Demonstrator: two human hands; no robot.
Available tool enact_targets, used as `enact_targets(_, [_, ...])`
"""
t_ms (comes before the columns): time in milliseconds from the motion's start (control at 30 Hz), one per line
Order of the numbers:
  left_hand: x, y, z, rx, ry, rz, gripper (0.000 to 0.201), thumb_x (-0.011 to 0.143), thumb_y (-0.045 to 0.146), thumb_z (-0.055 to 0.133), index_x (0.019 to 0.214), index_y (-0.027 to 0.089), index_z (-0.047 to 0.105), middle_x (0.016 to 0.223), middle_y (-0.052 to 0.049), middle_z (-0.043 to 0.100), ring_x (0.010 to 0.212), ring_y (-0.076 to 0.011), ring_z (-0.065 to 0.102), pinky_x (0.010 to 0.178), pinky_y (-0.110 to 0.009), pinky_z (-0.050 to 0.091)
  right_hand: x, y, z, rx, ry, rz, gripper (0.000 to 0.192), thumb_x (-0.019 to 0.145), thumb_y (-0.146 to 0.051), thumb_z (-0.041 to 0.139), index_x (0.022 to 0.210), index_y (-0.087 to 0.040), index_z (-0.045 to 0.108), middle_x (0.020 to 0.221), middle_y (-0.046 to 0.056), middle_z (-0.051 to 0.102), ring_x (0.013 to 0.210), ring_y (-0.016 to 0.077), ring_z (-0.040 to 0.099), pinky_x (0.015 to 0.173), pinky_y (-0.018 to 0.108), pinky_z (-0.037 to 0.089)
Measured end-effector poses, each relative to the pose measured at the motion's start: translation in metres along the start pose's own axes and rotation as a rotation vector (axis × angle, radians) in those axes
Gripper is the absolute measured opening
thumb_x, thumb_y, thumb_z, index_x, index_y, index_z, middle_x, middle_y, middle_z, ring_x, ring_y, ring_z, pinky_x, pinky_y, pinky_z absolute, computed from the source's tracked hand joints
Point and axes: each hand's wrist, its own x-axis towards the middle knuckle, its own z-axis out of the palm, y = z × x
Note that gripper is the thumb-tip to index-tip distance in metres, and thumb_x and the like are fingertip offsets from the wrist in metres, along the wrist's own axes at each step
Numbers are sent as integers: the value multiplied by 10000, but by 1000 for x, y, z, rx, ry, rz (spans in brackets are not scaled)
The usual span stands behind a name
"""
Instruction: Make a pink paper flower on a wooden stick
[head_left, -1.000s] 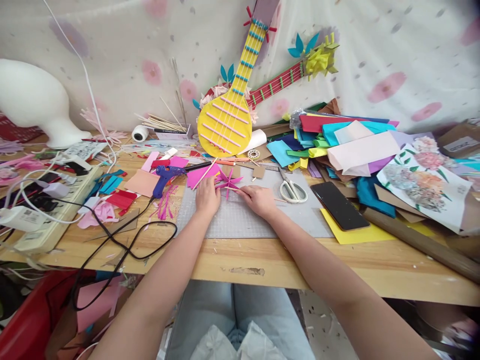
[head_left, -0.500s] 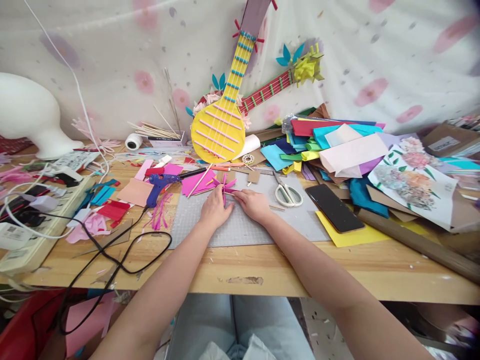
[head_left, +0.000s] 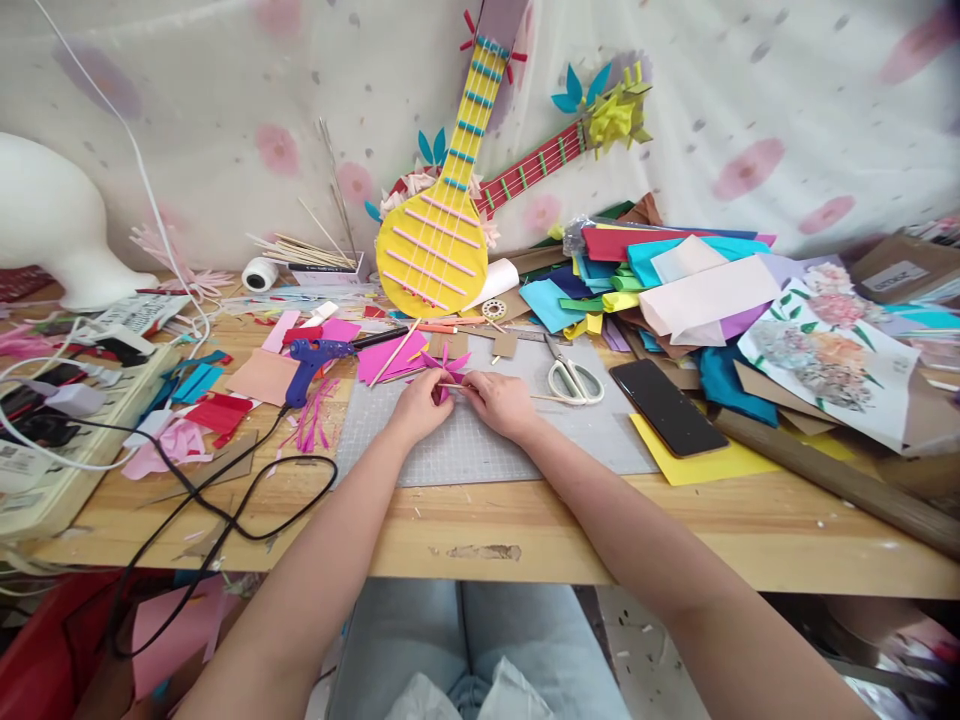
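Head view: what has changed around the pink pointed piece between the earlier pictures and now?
The left hand and right hand have drawn closer together. The pink pointed piece, between them a second ago, now shows mostly on their far side. The glue gun, scissors and phone lie where they did.

Spiky magenta shape, seemingly paper, points splayed, pale stick close by

Two hands, with one magenta star-shaped piece and one thin stick between them. On one bench: one cutting mat, one blue glue gun, one pair of scissors, one black phone, one power strip, one white foam head, two stringed instruments. The yellow instrument's neck has six blue bands.
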Motion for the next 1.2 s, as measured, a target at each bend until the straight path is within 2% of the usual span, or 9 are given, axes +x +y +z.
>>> enact_targets(100, [-1, -2, -3, -26, -33, 35, 230, 644, 165, 587, 867, 183, 533, 805, -8, 569, 687, -130, 526, 625, -255, 433, -2, 3, 0, -12, 42, -42, 275, 899, -358, 363, 989, -198, 566, 893, 47, 655, 815, 159, 570, 658, 249, 319])
enact_targets(200, [-2, -1, -5, -28, -24, 66, 232, 654, 133, 567, 879, 175, 529, 791, -5, 557, 672, -118, 516, 624, -246, 429, -4, 5, 1, -11, 91, -120, 265, 894, -353, 377, 932, -184, 578, 860, 51, 654, 793, 156, 554, 671, 253, 315])
enact_targets(433, [-2, 0, -7, 85, 3, 163, 197, 678, 140, 575, 868, 167, 530, 835, -24, 568, 749, -135, 526, 674, -260, 435, -3, 6, 3, -22, 236, -252, 307, 891, -379, 380, 845, -176, 605, 770, 51, 653, 739, 171, 528, 672, 273, 325])
enact_targets(633, [1, -5, -3, 145, 14, 164, 248, 690, 111, 568, 931, 160, 540, 922, -52, 582, 888, -166, 548, 760, -284, 447, -7, 7, 5, 2, 245, -300, 290, 907, -265, 358, 1115, -217, 554, 915, 39, 666, 793, 150, 558, 671, 256, 333])
enact_targets(900, [4, -9, -2, 175, -1, 168, 234, 726, 160, 580, 958, 166, 558, 940, -52, 588, 905, -172, 554, 779, -298, 453, -4, 11, 4, -99, 256, -316, 244, 881, -217, 392, 974, -189, 616, 894, 66, 652, 819, 184, 503, 720, 292, 330])
enact_targets(1200, [3, -8, -1, 181, -11, 202, 201, 713, 114, 534, 907, 154, 560, 866, -52, 581, 839, -166, 554, 739, -294, 463, -4, 11, 5, -87, 133, -339, 403, 870, -128, 343, 1245, -208, 466, 994, 63, 626, 879, 185, 481, 761, 284, 355])
